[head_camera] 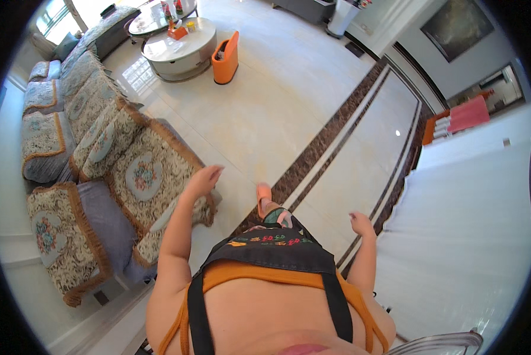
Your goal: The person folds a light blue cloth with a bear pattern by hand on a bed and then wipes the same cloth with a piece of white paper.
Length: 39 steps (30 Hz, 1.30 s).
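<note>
My left hand (206,181) hangs in the air beside the sofa's patterned seat cover (143,177), its fingers loosely bent and nothing visible in it. On the other side, my right hand (362,223) is held out over the tiled floor with relaxed fingers and no object showing. It is nearest to the white cloth cover (452,213) on the right. A black apron (270,253) with coloured writing covers my front. One foot in an orange slipper (263,195) shows below it on the floor.
An orange bin (225,60) with its lid raised stands next to a round white coffee table (181,42). Dark marble strips (332,124) cross the pale tiles. At the right are a pink cloth (469,114) and a transparent chair back (443,344). A white planter (343,20) stands far off.
</note>
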### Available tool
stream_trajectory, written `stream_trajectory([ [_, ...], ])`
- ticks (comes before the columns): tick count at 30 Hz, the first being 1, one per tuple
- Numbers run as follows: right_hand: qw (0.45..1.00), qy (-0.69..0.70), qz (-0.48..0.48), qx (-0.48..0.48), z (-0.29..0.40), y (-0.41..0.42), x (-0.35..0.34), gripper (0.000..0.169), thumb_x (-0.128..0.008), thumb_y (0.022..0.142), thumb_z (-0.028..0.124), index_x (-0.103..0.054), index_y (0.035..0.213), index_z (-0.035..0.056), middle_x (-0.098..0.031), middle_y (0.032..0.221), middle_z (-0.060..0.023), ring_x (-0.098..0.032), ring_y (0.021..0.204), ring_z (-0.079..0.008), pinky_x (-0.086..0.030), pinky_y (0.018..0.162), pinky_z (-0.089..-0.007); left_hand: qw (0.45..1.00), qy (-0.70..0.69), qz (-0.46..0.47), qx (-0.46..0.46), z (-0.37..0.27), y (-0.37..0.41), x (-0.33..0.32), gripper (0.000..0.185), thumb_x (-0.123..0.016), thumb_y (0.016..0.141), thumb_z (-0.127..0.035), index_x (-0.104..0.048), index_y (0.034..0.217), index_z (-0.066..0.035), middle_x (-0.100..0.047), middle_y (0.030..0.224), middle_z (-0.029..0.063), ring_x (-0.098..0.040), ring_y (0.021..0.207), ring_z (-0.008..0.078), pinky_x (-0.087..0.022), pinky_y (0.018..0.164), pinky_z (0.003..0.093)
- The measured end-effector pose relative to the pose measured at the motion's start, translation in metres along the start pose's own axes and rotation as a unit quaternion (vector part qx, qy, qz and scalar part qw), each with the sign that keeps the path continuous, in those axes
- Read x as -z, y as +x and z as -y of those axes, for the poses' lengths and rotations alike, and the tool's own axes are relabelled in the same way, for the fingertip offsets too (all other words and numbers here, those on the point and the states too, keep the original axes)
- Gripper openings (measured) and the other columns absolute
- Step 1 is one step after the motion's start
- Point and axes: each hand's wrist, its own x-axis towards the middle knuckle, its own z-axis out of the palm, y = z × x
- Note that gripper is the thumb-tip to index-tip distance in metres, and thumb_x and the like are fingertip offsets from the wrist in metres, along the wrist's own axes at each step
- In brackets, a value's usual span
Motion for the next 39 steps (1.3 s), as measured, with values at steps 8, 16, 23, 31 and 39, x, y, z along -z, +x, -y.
stream_trajectory([
  [8,0.923,-0.105,-0.005,0.371,0.347,0.339,0.151,0.032,-0.053,0.083,0.010,-0.059,0.114,0.0125,-0.061,0.110,-0.0119,-0.057,0.103,-0.0305,-0.048,0.084,-0.0427,0.922,-0.098,-0.113,0.356,0.051,0.003,0.077,0.029,-0.050,0.095,-0.019,-0.057,0.118,-0.003,-0.064,0.107,0.0116,-0.061,0.102,0.0237,-0.048,0.084,0.0351],
  [16,0.804,-0.033,0.132,0.579,0.610,0.456,0.176,0.030,-0.057,0.084,0.016,-0.057,0.114,0.0137,-0.061,0.105,-0.0104,-0.057,0.102,-0.0303,-0.048,0.083,-0.0420,0.866,-0.105,-0.147,0.466,0.125,0.118,0.127,0.027,-0.050,0.095,-0.019,-0.058,0.116,-0.005,-0.064,0.108,0.0091,-0.061,0.100,0.0218,-0.048,0.083,0.0332],
  [23,0.846,-0.014,0.268,0.460,0.641,0.639,0.184,0.031,-0.055,0.083,0.006,-0.058,0.114,0.0069,-0.063,0.106,-0.0168,-0.061,0.100,-0.0301,-0.048,0.083,-0.0409,0.937,-0.033,-0.216,0.274,0.210,0.308,0.241,0.025,-0.052,0.093,-0.014,-0.058,0.114,-0.003,-0.064,0.104,0.0133,-0.063,0.093,0.0233,-0.048,0.081,0.0319],
  [31,0.873,0.103,0.235,0.415,0.814,0.849,0.186,0.026,-0.058,0.084,0.014,-0.060,0.108,0.0031,-0.066,0.098,-0.0120,-0.063,0.092,-0.0239,-0.050,0.082,-0.0335,0.820,-0.127,-0.246,0.501,0.225,0.361,0.313,0.026,-0.049,0.094,-0.016,-0.057,0.116,-0.003,-0.062,0.107,0.0121,-0.062,0.095,0.0241,-0.048,0.081,0.0324],
  [39,0.940,0.168,0.225,0.193,1.011,1.086,0.034,0.037,-0.064,0.078,0.021,-0.061,0.111,0.0036,-0.065,0.103,-0.0118,-0.061,0.095,-0.0224,-0.047,0.085,-0.0314,0.548,-0.264,-0.231,0.759,0.173,0.400,0.305,0.027,-0.050,0.095,-0.018,-0.057,0.117,-0.003,-0.063,0.102,0.0062,-0.060,0.094,0.0154,-0.047,0.081,0.0288],
])
